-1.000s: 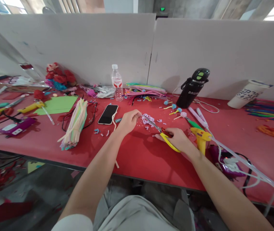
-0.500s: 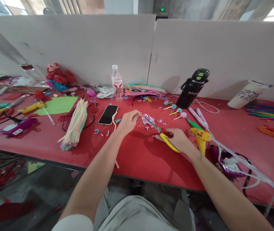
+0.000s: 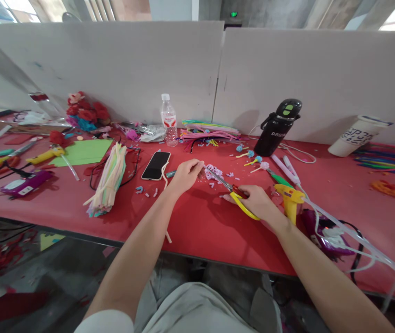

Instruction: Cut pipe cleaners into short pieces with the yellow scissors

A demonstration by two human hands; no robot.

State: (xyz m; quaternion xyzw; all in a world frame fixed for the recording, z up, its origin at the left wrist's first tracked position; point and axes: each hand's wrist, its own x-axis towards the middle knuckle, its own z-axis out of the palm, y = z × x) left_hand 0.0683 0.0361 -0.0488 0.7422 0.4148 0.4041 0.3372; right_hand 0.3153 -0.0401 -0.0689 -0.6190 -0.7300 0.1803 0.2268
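Note:
My right hand (image 3: pixel 252 200) is wrapped round the handles of a pair of scissors (image 3: pixel 237 196), yellow and red with metal blades. The blades point up and left over a small heap of pale purple cut pieces (image 3: pixel 213 172). Just left of the blade tips, the fingertips of my left hand (image 3: pixel 188 175) are pinched together; whatever is between them is too small to make out. A cream pipe cleaner (image 3: pixel 164 170) runs beneath my left forearm, and its other end shows near the table edge. Beside it lies a phone (image 3: pixel 156 165).
A bundle of pale pipe cleaners (image 3: pixel 107 182) lies to the left. At the back stand a water bottle (image 3: pixel 168 121) and a black flask (image 3: pixel 276 129). A yellow glue gun (image 3: pixel 290 196) is close to my right wrist, with a purple power strip (image 3: pixel 317 229) and cables behind it.

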